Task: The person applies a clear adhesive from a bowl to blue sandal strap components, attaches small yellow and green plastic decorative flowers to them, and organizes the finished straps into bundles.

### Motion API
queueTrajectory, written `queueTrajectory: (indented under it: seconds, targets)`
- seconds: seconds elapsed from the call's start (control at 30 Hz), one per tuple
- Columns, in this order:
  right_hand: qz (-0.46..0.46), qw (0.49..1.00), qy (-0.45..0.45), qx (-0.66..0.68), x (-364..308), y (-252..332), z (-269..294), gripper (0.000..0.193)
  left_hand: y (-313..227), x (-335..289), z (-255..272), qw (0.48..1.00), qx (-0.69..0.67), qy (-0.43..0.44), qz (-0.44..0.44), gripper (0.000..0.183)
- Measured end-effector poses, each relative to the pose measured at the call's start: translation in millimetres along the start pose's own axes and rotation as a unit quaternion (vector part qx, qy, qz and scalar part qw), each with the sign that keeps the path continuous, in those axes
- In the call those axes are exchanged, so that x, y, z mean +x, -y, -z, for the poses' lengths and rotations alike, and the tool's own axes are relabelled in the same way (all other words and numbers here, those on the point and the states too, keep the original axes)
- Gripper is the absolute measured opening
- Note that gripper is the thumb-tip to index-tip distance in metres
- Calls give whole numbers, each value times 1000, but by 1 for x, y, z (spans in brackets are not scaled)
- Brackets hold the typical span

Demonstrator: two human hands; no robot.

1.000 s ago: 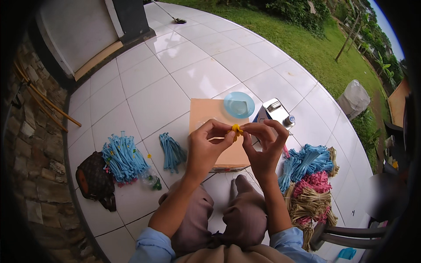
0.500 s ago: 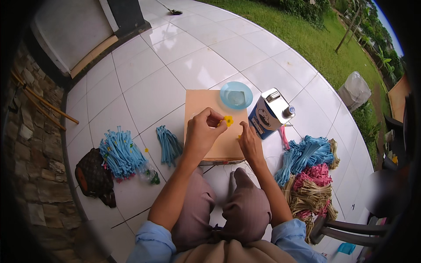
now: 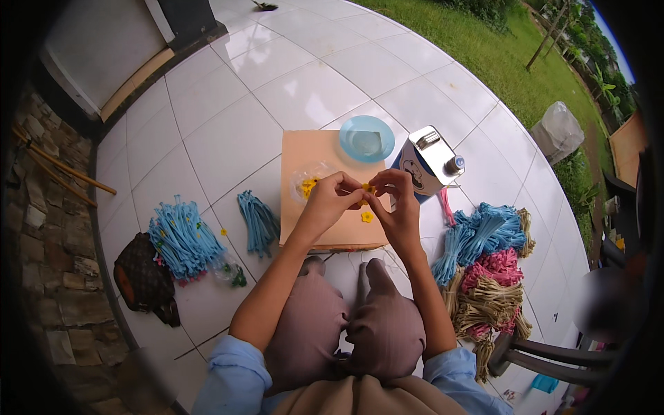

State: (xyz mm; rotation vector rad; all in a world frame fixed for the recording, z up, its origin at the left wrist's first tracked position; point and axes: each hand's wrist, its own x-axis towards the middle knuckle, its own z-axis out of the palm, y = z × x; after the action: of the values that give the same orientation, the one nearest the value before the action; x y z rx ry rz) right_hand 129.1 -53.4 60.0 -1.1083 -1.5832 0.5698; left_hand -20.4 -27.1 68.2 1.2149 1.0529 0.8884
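Above a tan square board [image 3: 304, 232], both hands meet with pinched fingers around a small yellow flower [image 3: 369, 188]. My left hand [image 3: 330, 200] grips it from one side, and my right hand [image 3: 398, 211] pinches at its other side. Fingers partly cover the flower. A second yellow flower [image 3: 366, 217] lies flat on the board just below the fingertips. Beside my left hand rests a clear plastic bag [image 3: 299, 188] with several yellow flowers in it. A translucent blue dish [image 3: 366, 139] sits at the board's far edge.
A blue and white metal can [image 3: 430, 162] stands right of the board. Bundles of blue cords [image 3: 183, 235] and a dark bag [image 3: 144, 277] lie left, near another blue bundle [image 3: 259, 223]. Blue, pink and beige bundles [image 3: 491, 294] pile up at right, near a dark chair [image 3: 546, 360].
My right hand has risen from the board to meet my left at the flower. The bag of flowers and the loose flower on the board now show. The view has shifted slightly.
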Motion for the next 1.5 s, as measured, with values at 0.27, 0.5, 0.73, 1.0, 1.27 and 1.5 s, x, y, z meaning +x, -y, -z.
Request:
queueTrajectory:
  seconds: [0.27, 0.5, 0.73, 1.0, 1.27, 1.5]
  targets:
    - [-137, 984, 34, 105, -1, -21, 2, 38, 38, 7, -3, 990, -138, -11, 2, 12]
    - [-89, 994, 68, -17, -11, -38, -3, 42, 48, 5, -15, 996, -46, -72, 4, 7]
    - [21, 985, -56, -159, -13, -79, 3, 47, 47, 7, -13, 993, -69, -97, 2, 9]
    - [-119, 990, 17, -75, -21, -73, 5, 49, 60, 13, -18, 993, -87, -79, 13, 10]
    - [-263, 942, 14, 207, -3, -67, -4, 45, 70, 13, -19, 994, -88, -49, 31, 13]
    - [-113, 980, 91, -137, 6, -87, -14, 47, 78, 6, -28, 999, 23, -34, 7, 21]
